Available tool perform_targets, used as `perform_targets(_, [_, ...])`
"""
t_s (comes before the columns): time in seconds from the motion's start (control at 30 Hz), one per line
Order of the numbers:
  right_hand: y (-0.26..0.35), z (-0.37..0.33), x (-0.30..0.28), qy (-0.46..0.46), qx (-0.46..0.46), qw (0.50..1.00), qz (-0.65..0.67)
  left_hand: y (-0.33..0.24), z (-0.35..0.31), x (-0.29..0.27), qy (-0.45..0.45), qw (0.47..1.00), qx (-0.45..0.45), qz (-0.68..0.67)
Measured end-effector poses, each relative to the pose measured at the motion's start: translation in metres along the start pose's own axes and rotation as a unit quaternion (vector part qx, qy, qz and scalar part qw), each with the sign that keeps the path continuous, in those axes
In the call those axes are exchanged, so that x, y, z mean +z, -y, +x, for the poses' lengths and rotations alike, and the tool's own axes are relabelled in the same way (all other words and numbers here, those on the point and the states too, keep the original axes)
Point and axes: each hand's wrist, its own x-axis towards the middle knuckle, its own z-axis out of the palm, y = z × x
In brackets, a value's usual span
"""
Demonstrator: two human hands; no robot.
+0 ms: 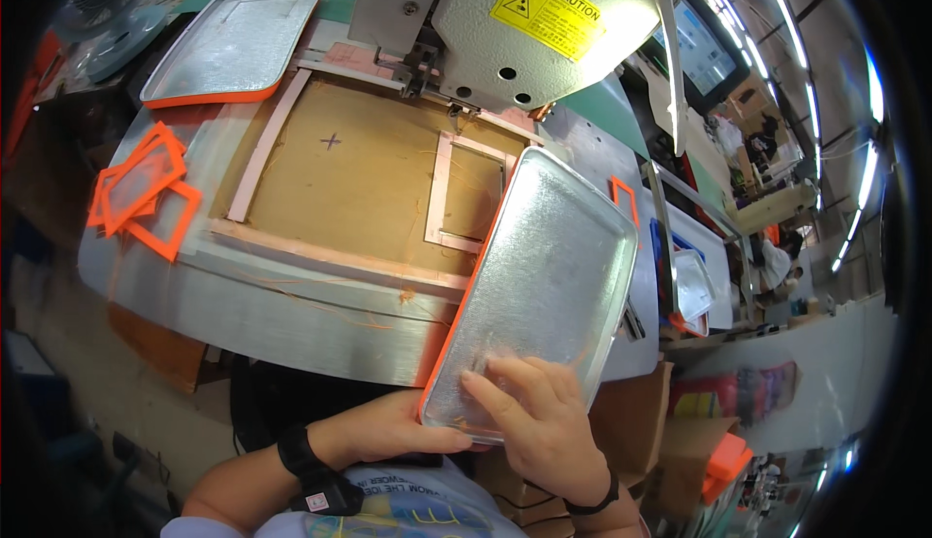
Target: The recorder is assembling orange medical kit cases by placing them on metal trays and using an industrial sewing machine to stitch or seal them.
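A shallow, silver-lined rectangular panel (544,276) with raised sides and an orange outer edge stands tilted in front of me, its upper end near the sewing machine (529,23). My left hand (403,426) grips its lower left corner, thumb over the rim and the other fingers hidden behind. Over the lower part of the silver lining is my right hand (534,412), fingers apart and slightly blurred, holding nothing I can see. Beyond the panel, a brown sewing template (359,169) with pale strips and a small framed window (437,188) lies under the machine head.
Another silver-lined panel (233,38) lies at the back left. Several orange frames with clear windows (155,184) are heaped on the table's left side. One orange frame (626,198) is right of my panel. A screen (704,43) stands at the back right; cardboard boxes (631,412) are below.
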Motion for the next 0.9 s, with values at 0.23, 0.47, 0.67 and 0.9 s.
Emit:
perform_targets(0.23, [-0.001,-0.002,0.004,-0.020,0.031,0.998,0.056,-0.003,0.000,0.003,0.014,1.000,0.006,-0.018])
perform_targets(0.47, [0.002,-0.005,0.003,-0.012,0.037,0.998,0.042,-0.006,0.000,0.003,0.007,1.000,-0.013,-0.014])
perform_targets(0.67, [0.002,-0.005,0.003,-0.003,0.033,0.999,0.032,-0.005,-0.001,0.003,0.011,1.000,-0.007,-0.021])
perform_targets(0.9, [0.000,-0.010,0.000,0.016,0.022,0.999,0.030,-0.002,0.000,0.002,0.002,1.000,-0.013,-0.014])
